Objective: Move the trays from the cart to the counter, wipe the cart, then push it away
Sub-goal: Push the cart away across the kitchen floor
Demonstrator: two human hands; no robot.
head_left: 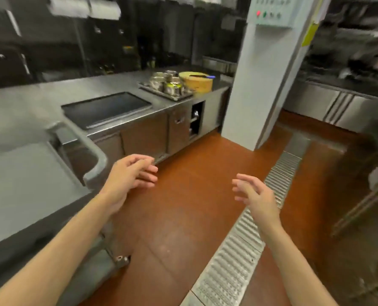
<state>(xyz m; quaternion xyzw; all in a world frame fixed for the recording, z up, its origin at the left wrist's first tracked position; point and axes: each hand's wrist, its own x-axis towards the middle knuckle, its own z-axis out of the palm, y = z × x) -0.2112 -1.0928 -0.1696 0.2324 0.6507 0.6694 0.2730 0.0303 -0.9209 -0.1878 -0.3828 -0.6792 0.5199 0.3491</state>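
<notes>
Both hands hover empty over the floor, left hand [129, 173] near the cart [29, 184] handle, right hand [253, 195] apart, each grip loosely spread. A dark tray [106, 109] lies on the table [18, 100].

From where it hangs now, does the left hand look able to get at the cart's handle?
Probably yes: the left hand is open and empty just right of the cart handle, with nothing between them.

Dim, motion-blurred, edges warped by wide-angle lens
</notes>
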